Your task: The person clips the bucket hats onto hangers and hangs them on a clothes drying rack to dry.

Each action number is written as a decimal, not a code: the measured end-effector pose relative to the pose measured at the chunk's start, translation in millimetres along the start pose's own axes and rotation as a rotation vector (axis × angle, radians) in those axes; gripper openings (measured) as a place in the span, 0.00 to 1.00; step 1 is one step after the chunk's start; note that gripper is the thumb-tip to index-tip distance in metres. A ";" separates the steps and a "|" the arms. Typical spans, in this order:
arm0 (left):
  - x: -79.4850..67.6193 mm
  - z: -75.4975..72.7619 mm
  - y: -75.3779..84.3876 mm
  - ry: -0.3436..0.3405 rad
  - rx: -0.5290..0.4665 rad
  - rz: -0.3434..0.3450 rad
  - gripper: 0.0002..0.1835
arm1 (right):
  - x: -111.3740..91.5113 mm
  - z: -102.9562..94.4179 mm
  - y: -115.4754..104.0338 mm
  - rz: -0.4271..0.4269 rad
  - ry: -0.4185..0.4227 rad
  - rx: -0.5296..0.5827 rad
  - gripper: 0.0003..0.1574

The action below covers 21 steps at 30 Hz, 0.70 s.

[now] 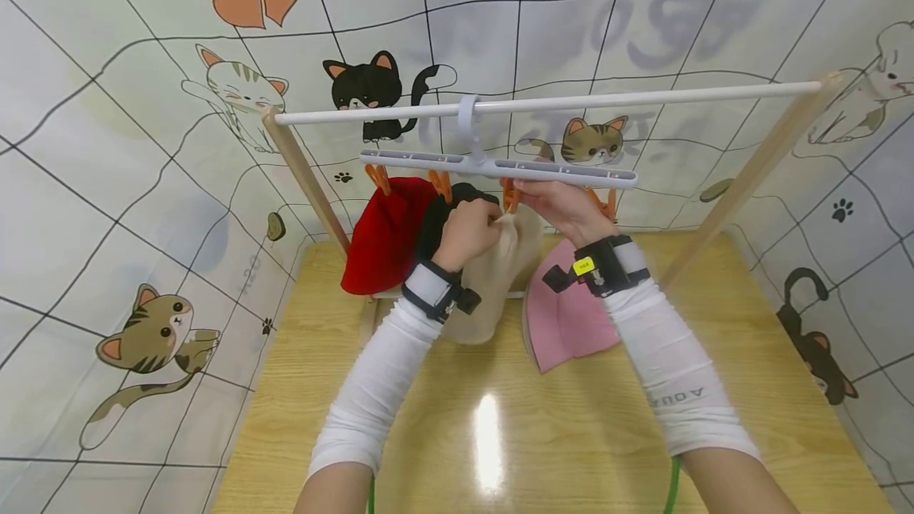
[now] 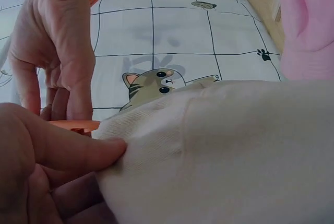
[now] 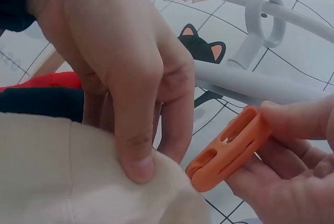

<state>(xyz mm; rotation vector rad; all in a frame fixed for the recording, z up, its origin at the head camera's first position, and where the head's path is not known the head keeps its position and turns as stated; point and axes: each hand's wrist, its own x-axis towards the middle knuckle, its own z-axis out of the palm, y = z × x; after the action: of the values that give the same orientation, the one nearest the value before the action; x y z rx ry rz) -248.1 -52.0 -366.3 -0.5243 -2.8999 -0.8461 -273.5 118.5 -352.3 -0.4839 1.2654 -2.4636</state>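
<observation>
Cream fabric forms a limp hat (image 1: 477, 320) near the middle of the head view, its top drawn up toward the white hanger (image 1: 421, 162). The left hand (image 1: 467, 233), just left of centre, pinches the hat's upper edge between thumb and fingers. To its right, the right hand (image 1: 564, 208) grips an orange clip (image 3: 229, 148) between thumb and fingers. In the right-wrist view the clip's tip meets the hat's edge at lower centre; whether it bites the fabric I cannot tell. Left of centre in the head view, a red hat (image 1: 382, 248) and a dark hat (image 1: 431, 230) hang side by side beneath the hanger, which hooks over a white rod (image 1: 643, 98) across the upper frame. A pink hat (image 1: 567, 312) shows right of centre, below the right wrist, over the wooden table (image 1: 421, 427).
</observation>
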 end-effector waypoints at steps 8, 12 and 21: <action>1.0 4.2 1.6 0.047 -0.019 0.012 0.10 | -0.7 1.6 3.1 -0.021 0.036 0.006 0.24; -0.1 2.4 3.3 0.077 -0.010 0.014 0.10 | -0.6 -0.4 4.4 -0.020 0.050 0.006 0.22; -1.7 -2.6 2.6 0.091 -0.007 0.026 0.10 | 3.1 -7.1 4.6 -0.023 -0.039 0.018 0.23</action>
<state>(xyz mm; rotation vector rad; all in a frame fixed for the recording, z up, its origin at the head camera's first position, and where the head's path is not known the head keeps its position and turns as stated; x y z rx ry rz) -245.8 -51.8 -363.1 -0.5091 -2.8029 -0.8536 -278.8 119.7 -359.5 -0.5417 1.2282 -2.4703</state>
